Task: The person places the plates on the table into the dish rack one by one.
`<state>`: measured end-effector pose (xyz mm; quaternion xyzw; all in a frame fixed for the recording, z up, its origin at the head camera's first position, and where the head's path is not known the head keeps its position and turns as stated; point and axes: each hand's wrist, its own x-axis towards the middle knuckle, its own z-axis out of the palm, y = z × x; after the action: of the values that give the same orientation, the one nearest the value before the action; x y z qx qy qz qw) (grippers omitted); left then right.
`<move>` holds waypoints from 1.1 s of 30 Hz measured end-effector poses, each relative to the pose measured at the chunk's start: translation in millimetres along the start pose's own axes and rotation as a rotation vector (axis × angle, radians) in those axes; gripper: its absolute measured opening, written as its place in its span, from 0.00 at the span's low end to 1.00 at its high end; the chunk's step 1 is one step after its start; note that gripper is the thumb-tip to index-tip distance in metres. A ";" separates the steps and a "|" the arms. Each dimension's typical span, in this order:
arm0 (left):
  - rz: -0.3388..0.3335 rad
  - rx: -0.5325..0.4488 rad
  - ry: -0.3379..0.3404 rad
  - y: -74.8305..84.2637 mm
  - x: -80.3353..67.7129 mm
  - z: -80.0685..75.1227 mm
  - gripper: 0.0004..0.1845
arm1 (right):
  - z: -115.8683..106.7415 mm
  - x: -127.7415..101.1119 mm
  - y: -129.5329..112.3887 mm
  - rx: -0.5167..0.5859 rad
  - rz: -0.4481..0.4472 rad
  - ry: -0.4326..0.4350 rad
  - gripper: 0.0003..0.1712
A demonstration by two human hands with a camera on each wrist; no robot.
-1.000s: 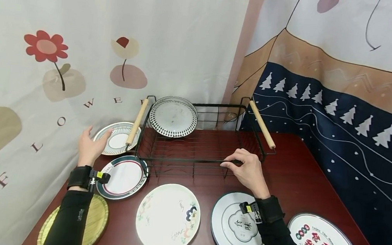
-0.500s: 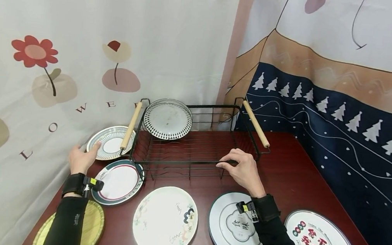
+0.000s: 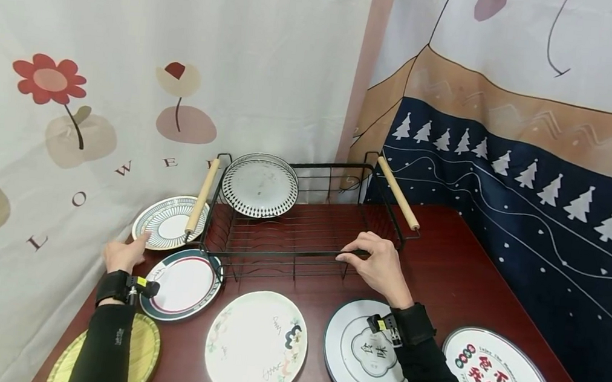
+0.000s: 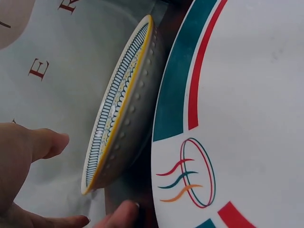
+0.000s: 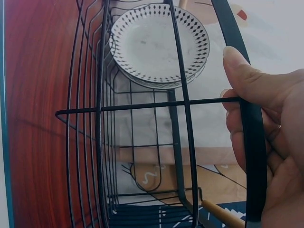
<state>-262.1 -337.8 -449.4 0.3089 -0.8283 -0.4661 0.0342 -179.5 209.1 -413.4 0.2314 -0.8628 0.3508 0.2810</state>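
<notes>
Thumb and fingers spread, my left hand (image 3: 122, 254) is at the near left edge of a blue-patterned plate (image 3: 166, 227). In the left wrist view this yellow-rimmed plate (image 4: 121, 114) leans between thumb and fingertips, with a visible gap to the thumb. My right hand (image 3: 378, 267) grips the front top rail of a black wire dish rack (image 3: 273, 253); in the right wrist view its thumb and fingers wrap the flat rail (image 5: 254, 142). Several stacked plates (image 3: 260, 187) with a black diamond border stand at the rack's left end.
Beside the rack's front left corner lies a green-rimmed plate (image 3: 184, 283). Toward the front are a yellow-green round plate (image 3: 144, 353), a floral plate (image 3: 254, 344), a blue-rimmed plate (image 3: 347, 346) and a red-lettered plate (image 3: 502, 378). Wooden handles (image 3: 398, 193) top the rack's ends; curtains hang behind.
My left hand has lowered toward the near left edge of the blue-patterned plate. The right hand keeps its grip on the rack's rail. The head view has shifted slightly.
</notes>
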 end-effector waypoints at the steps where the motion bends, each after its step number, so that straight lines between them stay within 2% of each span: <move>1: -0.006 -0.013 -0.009 -1.1 1.0 -0.1 0.49 | 0.0 0.1 -0.1 -0.001 0.001 0.001 0.07; 7: -0.037 -0.126 -0.066 -6.9 7.6 2.5 0.49 | 0.0 -0.1 -0.1 0.000 0.002 0.006 0.07; 13: -0.035 -0.257 -0.109 -12.6 16.2 7.6 0.42 | 1.4 -0.4 0.3 0.008 -0.005 0.007 0.07; 18: -0.035 -0.268 -0.098 -14.1 25.1 11.8 0.38 | 1.3 -0.4 0.7 0.008 -0.006 0.008 0.07; 27: -0.068 -0.314 -0.119 -12.8 34.0 18.7 0.39 | 1.4 0.8 1.5 0.003 -0.011 0.008 0.07; 33: -0.061 -0.341 -0.146 -11.8 37.0 17.2 0.39 | 1.9 0.2 1.6 0.000 -0.002 0.003 0.07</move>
<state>-292.2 -349.4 -477.0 0.2889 -0.7278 -0.6218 0.0119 -181.1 208.7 -415.2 0.2318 -0.8620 0.3511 0.2828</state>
